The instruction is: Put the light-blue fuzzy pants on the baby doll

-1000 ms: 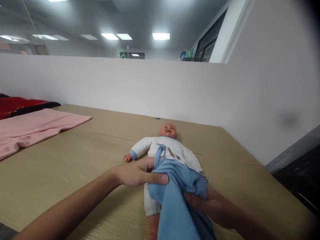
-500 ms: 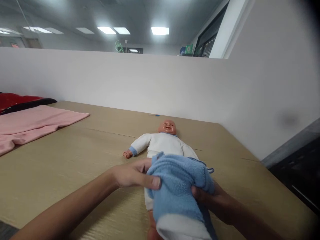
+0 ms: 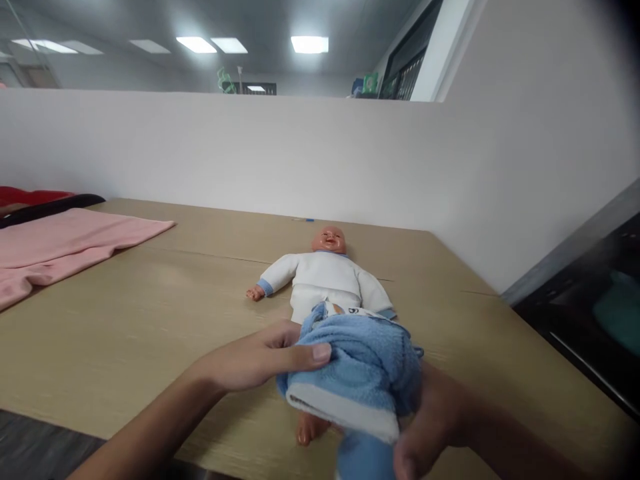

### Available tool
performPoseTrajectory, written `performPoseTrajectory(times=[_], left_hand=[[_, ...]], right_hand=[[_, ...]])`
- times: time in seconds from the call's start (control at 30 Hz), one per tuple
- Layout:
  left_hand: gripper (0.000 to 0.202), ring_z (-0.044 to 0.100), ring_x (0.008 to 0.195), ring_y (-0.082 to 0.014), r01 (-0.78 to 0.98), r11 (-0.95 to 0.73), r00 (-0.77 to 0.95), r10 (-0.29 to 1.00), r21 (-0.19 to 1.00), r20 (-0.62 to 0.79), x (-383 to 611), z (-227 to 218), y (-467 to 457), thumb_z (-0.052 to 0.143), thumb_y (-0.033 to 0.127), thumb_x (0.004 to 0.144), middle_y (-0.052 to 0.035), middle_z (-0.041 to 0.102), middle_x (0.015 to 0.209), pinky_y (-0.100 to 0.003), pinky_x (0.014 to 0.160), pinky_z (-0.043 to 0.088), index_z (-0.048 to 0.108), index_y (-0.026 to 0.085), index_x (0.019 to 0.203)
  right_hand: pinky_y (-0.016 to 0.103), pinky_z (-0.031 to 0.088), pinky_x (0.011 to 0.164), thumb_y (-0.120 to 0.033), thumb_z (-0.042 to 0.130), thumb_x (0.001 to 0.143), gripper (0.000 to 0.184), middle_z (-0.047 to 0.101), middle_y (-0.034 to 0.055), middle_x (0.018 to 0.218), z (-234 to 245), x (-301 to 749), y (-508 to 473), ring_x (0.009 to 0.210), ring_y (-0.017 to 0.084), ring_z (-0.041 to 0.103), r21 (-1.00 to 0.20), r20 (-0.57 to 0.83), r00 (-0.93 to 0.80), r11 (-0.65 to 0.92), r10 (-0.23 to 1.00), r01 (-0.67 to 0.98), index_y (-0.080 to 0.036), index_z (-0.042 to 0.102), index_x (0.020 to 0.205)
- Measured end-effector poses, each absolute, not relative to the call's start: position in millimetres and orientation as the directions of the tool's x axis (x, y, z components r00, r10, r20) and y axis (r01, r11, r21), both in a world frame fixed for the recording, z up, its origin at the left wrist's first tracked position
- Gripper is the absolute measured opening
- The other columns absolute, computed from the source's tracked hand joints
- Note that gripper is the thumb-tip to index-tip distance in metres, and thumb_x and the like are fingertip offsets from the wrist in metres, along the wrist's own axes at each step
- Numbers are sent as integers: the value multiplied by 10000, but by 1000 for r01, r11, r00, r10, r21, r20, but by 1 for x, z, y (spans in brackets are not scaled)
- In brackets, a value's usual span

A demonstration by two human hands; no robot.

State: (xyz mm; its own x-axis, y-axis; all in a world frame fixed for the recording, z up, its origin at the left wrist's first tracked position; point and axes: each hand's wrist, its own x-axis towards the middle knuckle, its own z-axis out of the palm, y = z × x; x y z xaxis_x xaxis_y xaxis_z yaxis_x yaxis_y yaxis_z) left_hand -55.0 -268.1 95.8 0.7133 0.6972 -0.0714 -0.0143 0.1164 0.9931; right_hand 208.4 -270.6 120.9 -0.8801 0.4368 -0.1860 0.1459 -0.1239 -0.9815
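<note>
Bunched up over the doll's legs is a blue terry-cloth baby garment point(image 3: 355, 357) with white trim and a printed patch at its far edge. My left hand point(image 3: 280, 357) grips its left side, thumb on top and fingers hidden beneath. My right hand point(image 3: 435, 420) holds its right side, the thumb pointing down by a hanging blue part point(image 3: 365, 457); the other fingers are mostly hidden. Behind the garment a baby doll point(image 3: 325, 277) lies on its back in white clothes with blue cuffs, head away from me. One bare foot point(image 3: 311, 427) shows below the cloth.
The doll lies on a tan table point(image 3: 200, 300) that meets a white wall point(image 3: 225, 153). A pink cloth point(image 3: 80, 237) is spread at the left, beside a red and black item point(image 3: 45, 200). A small blue-tipped object point(image 3: 309, 220) lies by the wall. Something black point(image 3: 575, 320) stands at the right.
The garment is gathered shorter and its white-trimmed edge has risen. My right hand has moved down with its thumb lower. More of the doll's torso and its foot show.
</note>
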Motion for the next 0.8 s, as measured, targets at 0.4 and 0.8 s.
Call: performPoseTrajectory(times=[0.4,0.8], left_hand=[[243,708,1006,-237,166,52,149,986,985,-78,-30,66,-336,722,383,980,-40,800,1062,-295,888,556,751,172,1096],[268,593,1184,-235,199,101,151,980,975,-132,-29,33,-350,580,432,1071,-22,673,1193,-293,993,466,601,225,1240]], right_hand=[[410,544,1142,-252,681,945,306,818,57,1286,109,192,-318,1225,309,734,-916,122,-394,256,911,310,-224,818,1217],[327,564,892,-208,657,950,148,841,30,1015,76,189,-313,937,245,752,-813,34,-418,269,908,517,-195,797,995]])
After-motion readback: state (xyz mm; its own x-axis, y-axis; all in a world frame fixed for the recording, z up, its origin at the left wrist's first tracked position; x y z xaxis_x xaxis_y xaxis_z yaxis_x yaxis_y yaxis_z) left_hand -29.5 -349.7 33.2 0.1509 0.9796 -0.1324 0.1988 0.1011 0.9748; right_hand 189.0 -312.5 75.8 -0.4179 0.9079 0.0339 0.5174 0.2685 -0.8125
